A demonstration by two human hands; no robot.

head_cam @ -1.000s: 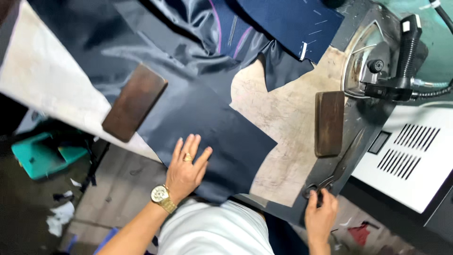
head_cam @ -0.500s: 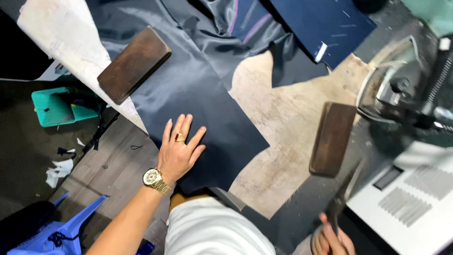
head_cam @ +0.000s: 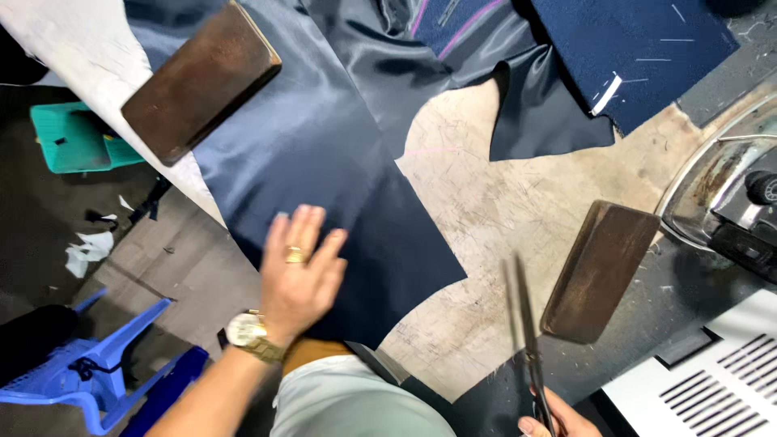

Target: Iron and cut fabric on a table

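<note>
My left hand (head_cam: 298, 271), with a ring and a gold wristwatch, lies flat with fingers spread on the near corner of a shiny dark navy lining fabric (head_cam: 324, 162) spread over the worn table (head_cam: 502, 202). My right hand (head_cam: 558, 421), at the bottom edge, grips a pair of long scissors (head_cam: 524, 324) whose blades point away from me. The blades lie over bare table, right of the fabric's corner and apart from it. A darker blue cloth with white chalk marks (head_cam: 639, 48) lies at the far right.
One brown wooden block (head_cam: 202, 77) weighs down the fabric at the far left. A second block (head_cam: 600, 269) rests right of the scissors. An iron on its metal rest (head_cam: 732, 202) stands at the right. A blue plastic chair (head_cam: 89, 372) and a green crate (head_cam: 73, 137) are on the floor.
My right hand has brought the scissors up and forward onto the table, toward the fabric's corner. My left hand stays pressed on the fabric. The view has shifted closer.
</note>
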